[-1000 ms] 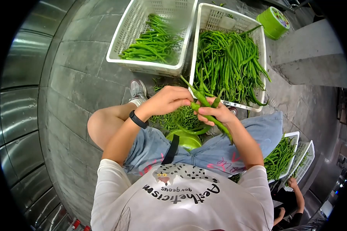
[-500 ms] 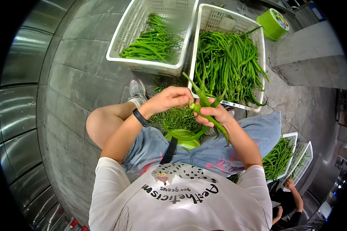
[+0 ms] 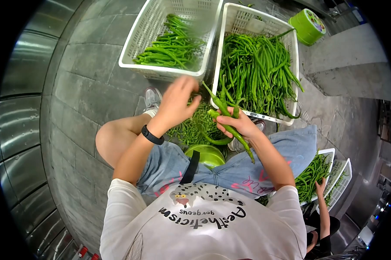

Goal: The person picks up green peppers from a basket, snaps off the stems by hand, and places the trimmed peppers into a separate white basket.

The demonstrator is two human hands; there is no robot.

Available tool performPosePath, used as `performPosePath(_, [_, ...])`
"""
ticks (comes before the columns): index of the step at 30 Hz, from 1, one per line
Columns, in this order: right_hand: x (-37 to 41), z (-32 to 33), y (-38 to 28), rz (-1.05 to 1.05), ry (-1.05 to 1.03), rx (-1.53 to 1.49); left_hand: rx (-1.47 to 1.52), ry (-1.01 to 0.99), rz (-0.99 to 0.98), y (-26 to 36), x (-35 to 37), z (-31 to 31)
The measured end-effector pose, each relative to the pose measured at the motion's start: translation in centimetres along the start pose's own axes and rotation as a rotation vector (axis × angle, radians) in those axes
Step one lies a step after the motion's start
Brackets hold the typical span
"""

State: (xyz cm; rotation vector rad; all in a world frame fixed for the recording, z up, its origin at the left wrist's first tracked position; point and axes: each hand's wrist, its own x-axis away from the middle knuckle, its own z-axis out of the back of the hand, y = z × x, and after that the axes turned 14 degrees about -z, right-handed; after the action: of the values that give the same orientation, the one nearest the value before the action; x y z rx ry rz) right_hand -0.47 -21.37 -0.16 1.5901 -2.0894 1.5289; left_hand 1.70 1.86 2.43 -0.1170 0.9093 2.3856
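Observation:
My right hand point(image 3: 238, 125) is closed around several long green chili peppers point(image 3: 221, 106), their ends sticking out above and below the fingers. My left hand point(image 3: 178, 102), with a black band on the wrist, is apart from them to the left; its thumb stands away from the blurred fingers and nothing shows between them. Below both hands, a heap of small green stems point(image 3: 193, 125) covers the floor between my feet. A white crate point(image 3: 286, 122) full of long green peppers stands just beyond my right hand. Beyond my left hand is another white crate point(image 3: 160, 69) with fewer peppers.
A bright green stool or tub point(image 3: 208, 155) is between my legs. Another green tub point(image 3: 306, 28) stands beside the full crate. At lower right, another person's hand point(image 3: 320, 188) touches peppers in a white crate point(image 3: 332, 156). Metal panels point(image 3: 24, 117) line the left side.
My left hand has come away from the peppers, moving left and up. My right hand keeps its hold on them. The other person's hand has moved up to the peppers at lower right.

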Motion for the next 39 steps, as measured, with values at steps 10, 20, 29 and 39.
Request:
performPosePath(10, [0.3,-1.3,-0.7,0.002,-0.036,-0.059,0.178,-0.196,-0.372,0.6,-0.3,0.0])
performPosePath(20, [0.5,-0.5,0.3,-0.023,-0.15,-0.07,0.614,-0.281,-0.288,0.0,-0.4,0.5])
performPosePath(29, [0.9,-0.4,0.8,0.006,-0.391,-0.16,1.137,-0.426,-0.167,-0.4,0.3,-0.8])
performPosePath(39, [1.9,1.0,-1.7,0.155,-0.203,-0.222,0.584,-0.249,-0.037,-1.3,-0.9,0.3])
